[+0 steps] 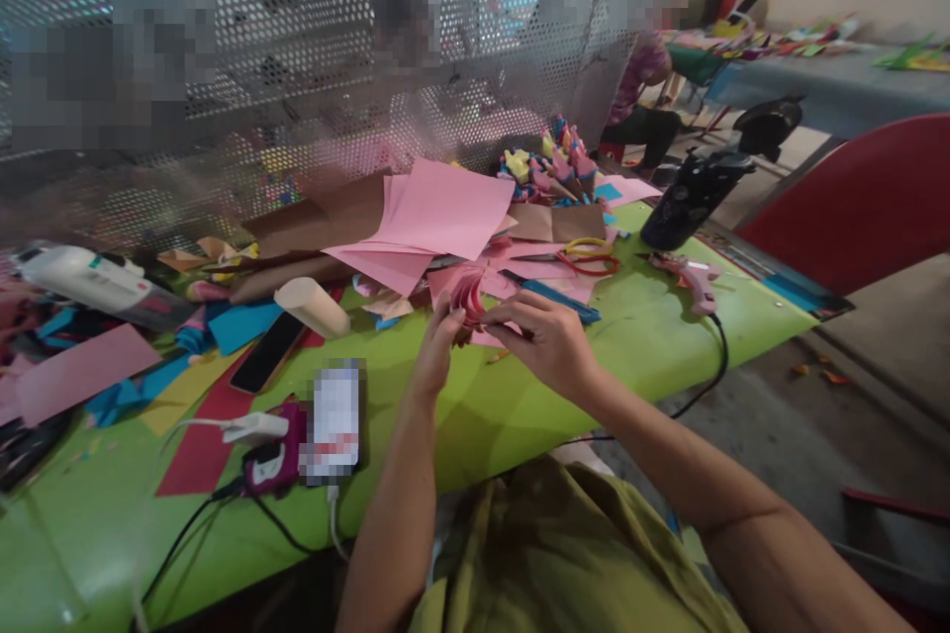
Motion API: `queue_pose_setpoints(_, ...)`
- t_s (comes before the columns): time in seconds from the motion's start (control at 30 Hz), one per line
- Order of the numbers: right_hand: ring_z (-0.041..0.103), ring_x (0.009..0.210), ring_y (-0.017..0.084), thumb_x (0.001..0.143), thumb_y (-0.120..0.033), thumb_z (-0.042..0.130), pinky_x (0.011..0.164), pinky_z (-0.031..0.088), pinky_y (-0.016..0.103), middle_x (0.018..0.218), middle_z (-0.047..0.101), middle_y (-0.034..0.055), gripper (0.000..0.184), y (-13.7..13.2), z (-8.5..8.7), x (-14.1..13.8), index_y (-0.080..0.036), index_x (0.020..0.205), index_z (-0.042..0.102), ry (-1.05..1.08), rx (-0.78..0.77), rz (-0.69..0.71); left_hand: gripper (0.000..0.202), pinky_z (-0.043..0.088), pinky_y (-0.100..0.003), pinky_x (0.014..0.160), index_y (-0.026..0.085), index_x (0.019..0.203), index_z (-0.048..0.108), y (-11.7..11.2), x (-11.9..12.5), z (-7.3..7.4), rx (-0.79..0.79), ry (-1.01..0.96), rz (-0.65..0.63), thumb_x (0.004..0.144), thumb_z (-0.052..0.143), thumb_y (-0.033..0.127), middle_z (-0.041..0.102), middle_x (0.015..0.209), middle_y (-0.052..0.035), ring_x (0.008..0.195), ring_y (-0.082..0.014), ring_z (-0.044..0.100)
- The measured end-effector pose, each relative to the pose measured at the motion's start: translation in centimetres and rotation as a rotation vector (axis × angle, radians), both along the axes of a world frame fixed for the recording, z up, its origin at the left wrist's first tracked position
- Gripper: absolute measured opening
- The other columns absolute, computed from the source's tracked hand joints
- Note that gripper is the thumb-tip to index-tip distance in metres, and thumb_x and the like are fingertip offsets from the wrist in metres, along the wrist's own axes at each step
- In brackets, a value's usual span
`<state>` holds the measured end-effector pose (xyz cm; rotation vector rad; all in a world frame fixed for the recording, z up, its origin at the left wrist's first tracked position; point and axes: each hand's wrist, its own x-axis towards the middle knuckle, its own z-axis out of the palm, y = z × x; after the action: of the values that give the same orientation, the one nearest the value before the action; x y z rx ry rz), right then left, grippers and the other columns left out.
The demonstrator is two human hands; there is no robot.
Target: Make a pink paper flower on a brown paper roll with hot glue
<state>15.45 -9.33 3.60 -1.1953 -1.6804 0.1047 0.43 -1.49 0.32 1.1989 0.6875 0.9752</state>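
Observation:
My left hand is closed around a bundle of curled pink paper strips, held just above the green table. At the bundle's right side, the fingers of my right hand are pinched together; whatever they pinch is too small to make out. Behind my hands lies a stack of pink paper sheets. A blue-handled tool and scissors with red and yellow handles rest just beyond my right hand.
A pink glue gun and a dark bottle stand at the right. Paper cones cluster at the back. Left are a cream cylinder, phones and a power strip with cables. A perforated metal screen borders the table.

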Motion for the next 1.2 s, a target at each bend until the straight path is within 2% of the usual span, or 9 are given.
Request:
queue_pose_setpoints(0.3, 0.073, 0.082, 0.018, 0.097, -0.017, 0.06, 0.077, 0.058, 0.028, 0.094, 0.077, 0.0068, 0.018, 0.2, -1.0, -0.7, -0.022, 0.099, 0.078, -0.078, 0.034, -0.061, 0.022, 0.03, -0.026, 0.054, 0.022, 0.091, 0.056, 0.1, 0.0, -0.3, -0.008, -0.014, 0.003, 0.079, 0.065, 0.038, 0.048, 0.067, 0.005, 0.057, -0.0104, 0.037)
queue_pose_setpoints(0.47, 0.073, 0.084, 0.018, 0.096, -0.015, 0.059, 0.078, 0.058, 0.028, 0.095, 0.077, 0.0056, 0.021, 0.1, -1.0, -0.9, -0.024, 0.102, 0.077, -0.061, -0.026, -0.036, 0.021, 0.031, -0.026, 0.055, 0.022, 0.09, 0.056, 0.0, 0.0, -0.2, -0.004, 0.018, 0.011, 0.078, 0.065, 0.036, 0.047, 0.065, 0.0053, 0.057, -0.0107, 0.039)
queue_pose_setpoints(0.67, 0.073, 0.083, 0.017, 0.095, -0.011, 0.058, 0.076, 0.056, 0.026, 0.093, 0.078, 0.0043, 0.021, -0.1, -0.6, -0.9, -0.022, 0.1, 0.075, -0.05, -0.023, -0.028, 0.023, 0.031, -0.026, 0.056, 0.022, 0.09, 0.055, -0.1, -0.2, 0.1, 0.024, 0.069, 0.029, 0.078, 0.066, 0.038, 0.047, 0.063, 0.0058, 0.057, -0.011, 0.04)
queue_pose_setpoints(0.9, 0.071, 0.082, 0.017, 0.095, -0.015, 0.062, 0.074, 0.056, 0.026, 0.09, 0.075, 0.0049, 0.015, -0.5, -0.3, -0.4, -0.022, 0.095, 0.074, -0.027, 0.024, -0.071, 0.026, 0.03, -0.026, 0.055, 0.022, 0.096, 0.057, -0.2, 0.0, 0.6, 0.05, 0.069, 0.013, 0.078, 0.063, 0.04, 0.048, 0.065, 0.0056, 0.056, -0.0104, 0.039)
queue_pose_setpoints(1.2, 0.071, 0.081, 0.018, 0.097, -0.017, 0.059, 0.073, 0.056, 0.027, 0.093, 0.074, 0.0073, 0.018, -0.5, -1.4, -0.8, -0.022, 0.1, 0.077, -0.127, 0.051, -0.105, 0.019, 0.032, -0.026, 0.054, 0.023, 0.09, 0.056, -0.2, 0.0, 0.5, 0.038, 0.073, 0.042, 0.077, 0.062, 0.036, 0.046, 0.067, 0.0049, 0.057, -0.0106, 0.039)
